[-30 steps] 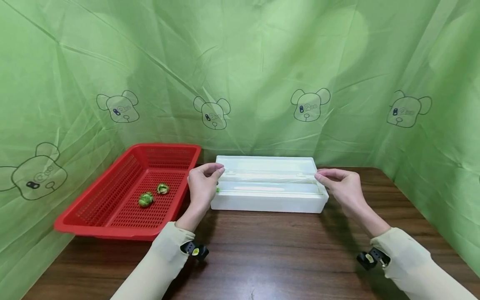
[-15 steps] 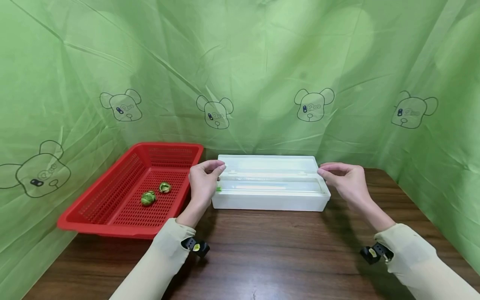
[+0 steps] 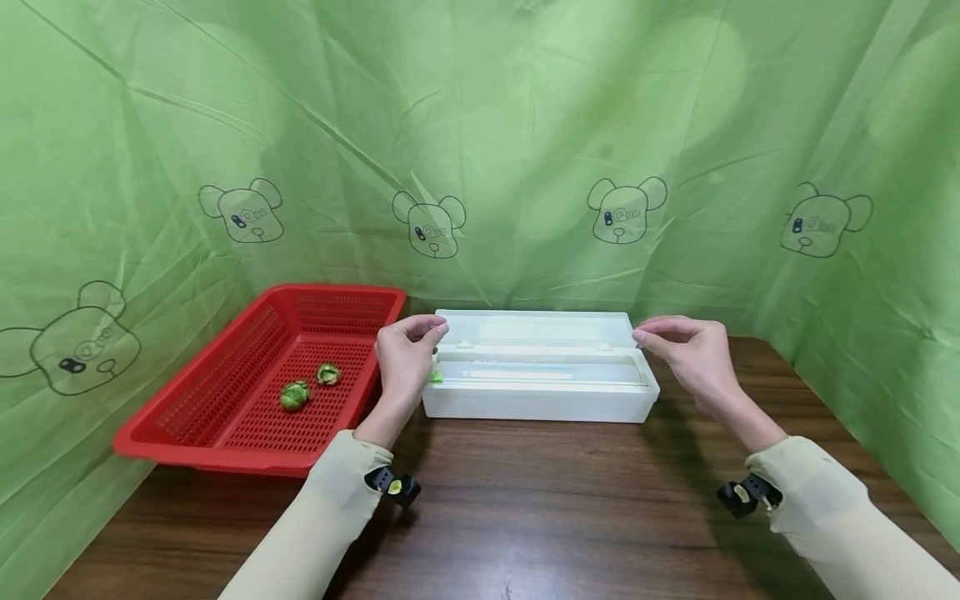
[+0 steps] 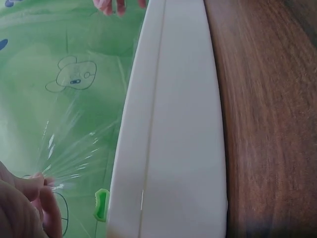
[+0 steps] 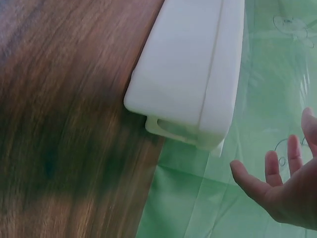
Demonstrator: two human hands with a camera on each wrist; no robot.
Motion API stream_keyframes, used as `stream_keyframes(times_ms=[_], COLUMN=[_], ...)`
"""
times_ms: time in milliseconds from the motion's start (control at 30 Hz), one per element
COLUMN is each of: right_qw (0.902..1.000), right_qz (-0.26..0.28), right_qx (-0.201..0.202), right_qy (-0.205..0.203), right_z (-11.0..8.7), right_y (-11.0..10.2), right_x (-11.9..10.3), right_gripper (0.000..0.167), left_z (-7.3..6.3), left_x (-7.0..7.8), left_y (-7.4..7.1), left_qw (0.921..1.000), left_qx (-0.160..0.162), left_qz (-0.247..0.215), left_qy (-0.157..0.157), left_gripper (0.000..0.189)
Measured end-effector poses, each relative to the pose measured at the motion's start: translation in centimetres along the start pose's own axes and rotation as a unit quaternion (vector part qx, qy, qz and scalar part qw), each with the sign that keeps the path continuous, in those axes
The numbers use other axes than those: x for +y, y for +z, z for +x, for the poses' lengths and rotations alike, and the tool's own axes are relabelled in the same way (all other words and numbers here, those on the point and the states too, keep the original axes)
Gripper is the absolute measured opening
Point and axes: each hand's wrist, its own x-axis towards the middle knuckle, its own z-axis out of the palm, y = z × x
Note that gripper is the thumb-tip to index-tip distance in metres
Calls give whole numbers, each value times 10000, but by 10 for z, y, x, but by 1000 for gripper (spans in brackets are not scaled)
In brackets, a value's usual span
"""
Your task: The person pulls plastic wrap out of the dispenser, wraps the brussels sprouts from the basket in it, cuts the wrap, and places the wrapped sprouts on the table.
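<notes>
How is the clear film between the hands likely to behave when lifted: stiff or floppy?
Probably floppy: the clear film gathers into fine radiating creases where the left hand pinches it. It looks thin and is likely light, since the green backdrop shows through it. Given that creasing, it may also fold over easily if slackened.

Bare desk [image 3: 555, 500] is stretching in front of the white box [image 3: 536, 407], leaving a hand room to pass between the sleeves [image 3: 315, 525]. The red basket [image 3: 213, 458] is blocking the left, the left hand [image 3: 405, 362] is hovering over the gap beside it, and clear film [image 4: 74, 163] is fanning from that hand as a barrier. The open lid [image 3: 536, 327] and green curtain [image 3: 510, 125] are closing off the back
</notes>
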Motion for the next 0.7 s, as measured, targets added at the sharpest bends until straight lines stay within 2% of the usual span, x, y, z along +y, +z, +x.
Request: stream_keyframes(times_ms=[200,700], right_qw=[9999,9987], right_qz=[-18,-132], right_qx=[134,202], right_qy=[-94,-452], right_z=[5,13], right_y=[-3,-10], right_x=[-1,-6], right_gripper=[27,26], left_z=[0,1], left_x=[4,15], left_y=[0,-3], left_qw=[9996,9989], left_qx=[154,145], left_qz=[158,-87], left_qy=[161,437], left_gripper=[6,5])
